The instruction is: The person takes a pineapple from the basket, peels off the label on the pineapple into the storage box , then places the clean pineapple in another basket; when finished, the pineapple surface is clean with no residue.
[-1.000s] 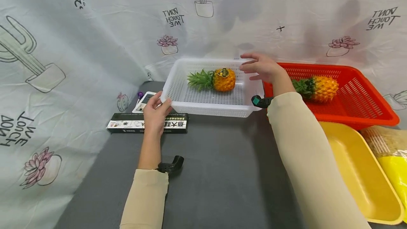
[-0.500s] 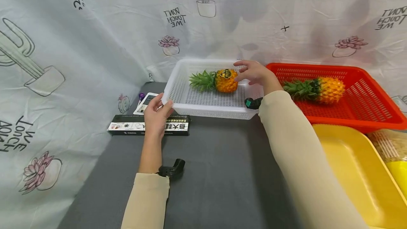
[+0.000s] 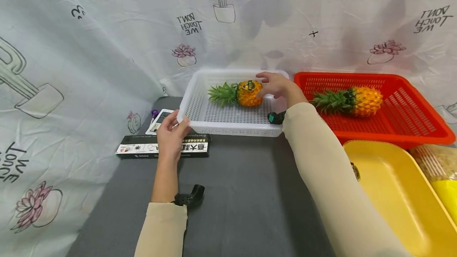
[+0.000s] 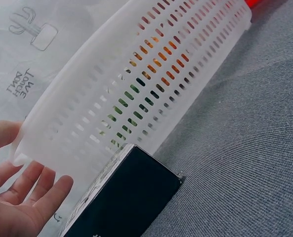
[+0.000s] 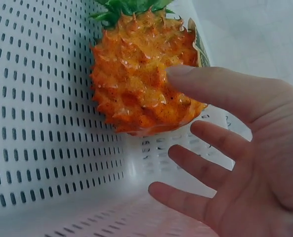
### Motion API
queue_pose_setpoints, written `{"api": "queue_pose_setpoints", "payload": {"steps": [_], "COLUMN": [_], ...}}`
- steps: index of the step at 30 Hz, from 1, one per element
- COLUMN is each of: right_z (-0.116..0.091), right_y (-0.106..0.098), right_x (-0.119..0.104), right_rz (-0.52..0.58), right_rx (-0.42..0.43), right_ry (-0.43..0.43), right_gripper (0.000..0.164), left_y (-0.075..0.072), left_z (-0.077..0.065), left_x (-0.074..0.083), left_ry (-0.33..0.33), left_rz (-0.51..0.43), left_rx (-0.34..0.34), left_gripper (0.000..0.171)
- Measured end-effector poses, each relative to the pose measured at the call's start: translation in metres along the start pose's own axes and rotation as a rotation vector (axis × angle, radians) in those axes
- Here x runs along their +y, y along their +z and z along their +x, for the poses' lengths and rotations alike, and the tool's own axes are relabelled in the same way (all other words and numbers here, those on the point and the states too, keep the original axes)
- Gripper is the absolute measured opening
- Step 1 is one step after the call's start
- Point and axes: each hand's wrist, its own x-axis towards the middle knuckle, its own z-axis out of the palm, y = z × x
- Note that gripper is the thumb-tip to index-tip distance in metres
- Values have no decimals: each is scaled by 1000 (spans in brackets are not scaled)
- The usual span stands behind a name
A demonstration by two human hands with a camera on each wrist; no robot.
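A white perforated basket [image 3: 235, 128] stands at the back of the table. Its near left corner is held by my left hand [image 3: 169, 135], thumb and fingers on either side of the rim, as the left wrist view shows. In the basket lies an orange pineapple [image 3: 249, 95] with green leaves to the left and a dark label on top. My right hand [image 3: 277, 86] reaches over the basket's right side, fingers spread and relaxed. In the right wrist view the thumb [image 5: 210, 81] overlaps the pineapple's skin; the other fingers are beside its base.
A red basket [image 3: 425, 130] at the right holds another pineapple [image 3: 367, 101]. Nearer is a yellow tray [image 3: 389, 193], partly behind the right sleeve, with a clear-and-yellow bag [image 3: 440, 169] beside it. A long black box [image 3: 137, 150] and a white card-like item [image 3: 153, 128] lie at the left.
My right hand has moved left and slightly down, from the basket's right side to the pineapple's base. The left hand keeps its hold on the corner. The camera view has shifted slightly.
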Motion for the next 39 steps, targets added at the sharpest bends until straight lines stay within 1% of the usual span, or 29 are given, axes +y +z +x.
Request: {"api": "queue_pose_setpoints", "payload": {"steps": [3, 7, 11, 19, 25, 29, 35, 39], "right_z": [1, 2, 3, 8, 7, 7, 12, 14], "right_y": [1, -1, -1, 1, 4, 5, 10, 14], "right_x": [2, 6, 7, 5, 5, 6, 5, 7], "right_rz": [-12, -23, -24, 9, 22, 40, 64, 65], "right_rx": [-13, -16, -21, -18, -26, -37, -43, -35], "right_ry": [5, -10, -10, 6, 12, 11, -9, 2], "right_gripper": [96, 96, 96, 96, 96, 98, 96, 93], "left_y": [2, 6, 8, 6, 5, 4, 0, -1], "left_z": [0, 1, 1, 1, 1, 1, 1, 0], "left_x": [-1, -2, -1, 1, 1, 0, -2, -3], "left_ry": [10, 26, 21, 38, 36, 31, 37, 31], "left_rz": [4, 4, -10, -2, -23, -19, -14, -9], "left_rx": [-6, -30, -33, -21, -29, -27, -13, -17], "left_gripper": [55, 55, 55, 55, 56, 56, 55, 56]}}
